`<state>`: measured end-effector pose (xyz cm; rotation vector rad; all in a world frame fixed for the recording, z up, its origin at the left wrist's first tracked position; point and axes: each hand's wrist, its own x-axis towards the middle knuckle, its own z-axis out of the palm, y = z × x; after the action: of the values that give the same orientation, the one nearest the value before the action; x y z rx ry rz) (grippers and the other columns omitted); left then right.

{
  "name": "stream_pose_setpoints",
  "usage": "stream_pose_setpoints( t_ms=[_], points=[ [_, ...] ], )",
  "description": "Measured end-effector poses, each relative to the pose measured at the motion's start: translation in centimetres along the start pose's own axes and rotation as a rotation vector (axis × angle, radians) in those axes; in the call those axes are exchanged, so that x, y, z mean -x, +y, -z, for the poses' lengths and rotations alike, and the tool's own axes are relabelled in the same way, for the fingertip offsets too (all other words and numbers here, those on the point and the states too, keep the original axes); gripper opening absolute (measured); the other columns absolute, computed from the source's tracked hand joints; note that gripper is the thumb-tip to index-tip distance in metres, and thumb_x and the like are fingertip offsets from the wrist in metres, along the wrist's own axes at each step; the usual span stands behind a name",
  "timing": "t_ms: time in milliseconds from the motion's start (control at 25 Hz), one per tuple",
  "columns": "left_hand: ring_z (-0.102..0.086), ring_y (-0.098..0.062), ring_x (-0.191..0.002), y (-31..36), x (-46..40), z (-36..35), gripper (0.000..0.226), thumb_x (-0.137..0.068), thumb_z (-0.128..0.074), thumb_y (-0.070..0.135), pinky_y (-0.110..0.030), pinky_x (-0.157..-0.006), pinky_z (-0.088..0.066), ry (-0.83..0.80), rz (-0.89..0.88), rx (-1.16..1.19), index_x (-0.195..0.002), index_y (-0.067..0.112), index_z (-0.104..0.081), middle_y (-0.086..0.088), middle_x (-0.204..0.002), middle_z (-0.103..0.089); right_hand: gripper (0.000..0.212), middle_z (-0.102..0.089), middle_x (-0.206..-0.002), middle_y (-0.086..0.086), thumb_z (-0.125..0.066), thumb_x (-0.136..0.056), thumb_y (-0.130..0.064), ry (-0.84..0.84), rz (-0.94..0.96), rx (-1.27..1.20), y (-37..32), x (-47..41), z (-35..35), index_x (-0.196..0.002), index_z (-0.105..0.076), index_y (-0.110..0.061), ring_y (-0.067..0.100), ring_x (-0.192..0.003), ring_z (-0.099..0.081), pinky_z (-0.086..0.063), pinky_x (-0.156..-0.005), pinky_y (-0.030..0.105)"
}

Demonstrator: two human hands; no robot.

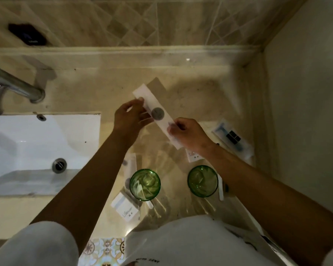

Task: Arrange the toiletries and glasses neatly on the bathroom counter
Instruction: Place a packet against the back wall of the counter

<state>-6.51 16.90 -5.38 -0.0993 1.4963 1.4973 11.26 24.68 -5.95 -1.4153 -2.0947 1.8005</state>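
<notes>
The long white packet (158, 116) with the grey round mark is up off the counter (104, 93), slanted, held at both ends. The left hand (132, 117) has its thumb on the packet's upper edge and its fingers (145, 120) tucked beneath, a loose pinch near the far end. The right hand (187, 132) is curled round the near end, fingertips pressed on the paper; the blur there keeps me from telling exactly how the thumb lies.

Nearer the person than both sets of fingers stand two green glasses, the left glass (145, 184) and the right glass (202, 181), well apart from each other. A small white sachet (125, 207) lies just beside the left glass. Out past the right knuckles, toward the wall, sits a clear-wrapped blue razor (232, 138). Another small sachet (193, 156) peeks out under the right wrist. Left of the left fingers is the white sink (37, 143), with the tap (17, 87) over it.

The risk, I'd say, is in the setting down: both forearms pass right over the glasses, and a low sweep back could tip one. The loose left pinch could also let the packet slip or land crooked, or toward the sink.
</notes>
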Motion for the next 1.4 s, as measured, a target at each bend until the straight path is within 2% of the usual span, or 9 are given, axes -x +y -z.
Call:
stream_pose_setpoints(
  t_ms=[240,480,560,680,800,920,1040,1280,1400],
  points=[
    [-0.074,-0.030,-0.077,-2.8,-1.1,-7.3,0.009,-0.089,-0.068,0.005,-0.048,-0.081,-0.060,-0.141,0.028,-0.292,-0.098,0.001,-0.069,-0.019,-0.087,-0.075,0.029,-0.061,-0.065,0.000,-0.070,-0.087,-0.029,0.234,-0.124,-0.140,1.9,-1.1,4.8,-0.071,-0.063,-0.007,0.012,-0.061,-0.055,-0.047,-0.058,0.029],
    [-0.075,-0.024,-0.078,-3.9,-2.8,-14.7,0.007,-0.089,-0.068,0.004,-0.032,-0.069,-0.061,-0.243,0.026,-0.438,-0.094,0.005,-0.072,-0.013,-0.089,-0.077,0.033,-0.071,-0.080,0.011,-0.060,-0.090,-0.044,0.391,-0.145,-0.158,3.2,-0.1,9.7,-0.084,-0.069,-0.013,0.031,-0.077,-0.069,-0.057,-0.066,0.051],
    [-0.075,-0.025,-0.080,-4.0,-3.6,-17.0,0.009,-0.089,-0.067,0.003,-0.031,-0.067,-0.062,-0.222,0.034,-0.436,-0.096,0.003,-0.072,-0.016,-0.092,-0.076,0.019,-0.071,-0.081,0.005,-0.060,-0.091,-0.037,0.354,-0.147,-0.268,3.3,0.4,11.0,-0.089,-0.071,-0.021,0.027,-0.077,-0.069,-0.060,-0.063,0.046],
    [-0.076,-0.025,-0.082,-4.7,-4.9,-19.2,0.009,-0.089,-0.066,0.004,-0.033,-0.071,-0.062,-0.228,0.077,-0.426,-0.096,0.002,-0.072,-0.015,-0.094,-0.076,0.012,-0.069,-0.073,-0.004,-0.061,-0.094,-0.019,0.308,-0.160,-0.399,3.6,1.0,12.5,-0.098,-0.071,-0.023,0.009,-0.065,-0.066,-0.052,-0.054,0.020],
    [-0.075,-0.027,-0.085,-5.9,-5.9,-20.8,0.011,-0.087,-0.068,0.005,-0.039,-0.078,-0.062,-0.248,0.092,-0.474,-0.097,0.002,-0.073,-0.015,-0.094,-0.076,0.012,-0.073,-0.074,-0.002,-0.066,-0.092,-0.016,0.356,-0.179,-0.396,4.8,0.7,13.1,-0.102,-0.070,-0.021,0.003,-0.058,-0.065,-0.050,-0.058,0.021],
    [-0.074,-0.023,-0.079,-6.6,-6.6,-22.6,0.007,-0.087,-0.070,0.007,-0.032,-0.071,-0.062,-0.233,0.072,-0.557,-0.092,0.005,-0.074,-0.012,-0.088,-0.075,0.014,-0.074,-0.074,0.002,-0.072,-0.088,-0.021,0.489,-0.231,-0.374,6.7,0.0,13.1,-0.100,-0.065,-0.023,0.005,-0.054,-0.064,-0.048,-0.053,0.023],
    [-0.075,-0.021,-0.073,-7.3,-7.4,-24.2,0.004,-0.087,-0.071,0.008,-0.036,-0.071,-0.064,-0.231,0.055,-0.671,-0.090,0.006,-0.074,-0.010,-0.084,-0.075,0.031,-0.074,-0.081,-0.001,-0.075,-0.085,-0.031,0.619,-0.294,-0.352,8.3,-0.2,13.2,-0.111,-0.061,-0.023,0.008,-0.063,-0.069,-0.050,-0.052,0.020],
    [-0.061,-0.014,-0.077,-7.5,-8.4,-25.2,0.016,-0.092,-0.066,0.035,-0.031,-0.075,-0.054,-0.211,-0.194,-1.276,-0.095,0.020,-0.065,0.001,-0.089,-0.065,0.051,-0.067,-0.089,-0.004,-0.070,-0.089,-0.030,0.775,-0.300,0.060,8.6,-0.5,12.2,-0.134,-0.048,-0.021,0.009,-0.077,-0.066,-0.046,-0.060,0.014],
    [-0.054,-0.020,-0.095,-8.1,-8.9,-23.5,0.023,-0.094,-0.062,0.037,-0.033,-0.082,-0.047,-0.295,-0.671,-1.483,-0.107,0.019,-0.064,-0.001,-0.103,-0.060,0.045,-0.057,-0.068,-0.007,-0.066,-0.092,-0.025,0.856,-0.325,0.162,8.3,-0.7,12.2,-0.133,-0.050,-0.018,0.004,-0.055,-0.053,-0.037,-0.049,0.015]
  ],
)
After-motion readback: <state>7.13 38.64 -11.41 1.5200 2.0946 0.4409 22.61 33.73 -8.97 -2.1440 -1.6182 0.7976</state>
